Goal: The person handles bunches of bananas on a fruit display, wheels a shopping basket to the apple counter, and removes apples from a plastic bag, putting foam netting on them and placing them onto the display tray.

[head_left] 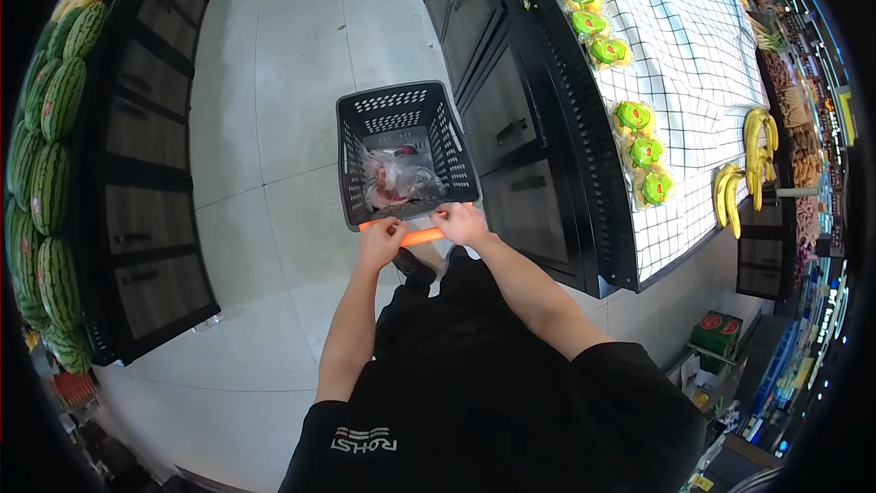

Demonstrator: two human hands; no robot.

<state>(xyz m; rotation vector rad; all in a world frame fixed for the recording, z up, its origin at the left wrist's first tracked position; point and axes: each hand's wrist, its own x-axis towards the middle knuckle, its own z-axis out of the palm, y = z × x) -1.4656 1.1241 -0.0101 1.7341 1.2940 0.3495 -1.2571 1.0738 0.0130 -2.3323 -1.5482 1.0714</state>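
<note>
A dark grey basket [461, 151] with perforated sides stands in front of my body. Inside it lie clear plastic bags [401, 178] with something reddish in them. An orange handle [422, 236] runs along the basket's near edge. My left hand [383, 239] or right cannot be confused: it is the one at the handle's left end, its fingers curled round the bar. At the handle's right part, my right hand [463, 223] is closed over the bar too.
Watermelons [52, 178] line a dark cabinet stand [151, 210] on the left. To the right, a black display stand [584, 155] bears a checked cloth, wrapped yellow-green fruit [645, 152] and bananas [727, 196]. Pale floor tiles [265, 128] run between the stands. A green box [716, 332] is at the lower right.
</note>
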